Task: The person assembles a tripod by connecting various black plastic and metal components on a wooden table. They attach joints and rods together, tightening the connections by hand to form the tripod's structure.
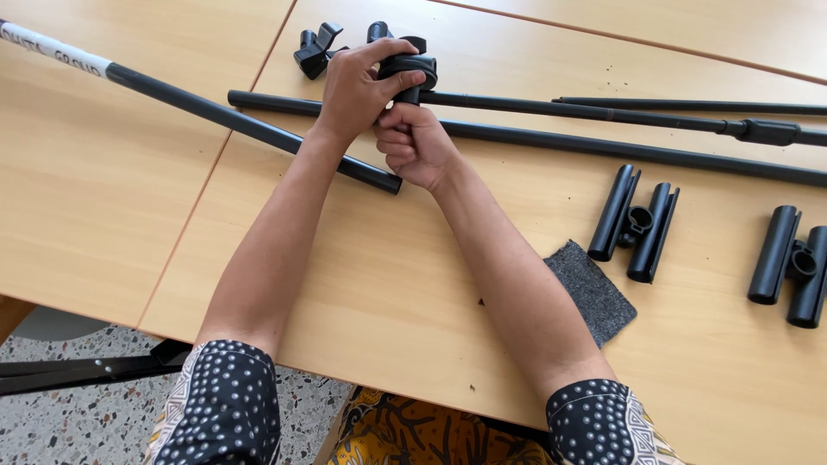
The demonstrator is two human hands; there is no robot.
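My left hand is cupped over a round black knob at the top of a short black stem, with the thumb pressed on its side. Just below, my right hand is closed around that stem, holding it upright above the wooden table. The knob piece joins a thin black rod that runs off to the right. A thicker black tube lies behind my hands, and another long black tube with a white end slants in from the upper left.
Two black double-tube clamp pieces lie to the right. A grey felt pad rests beside my right forearm. A small black bracket sits at the back. A black stand leg lies on the speckled floor below.
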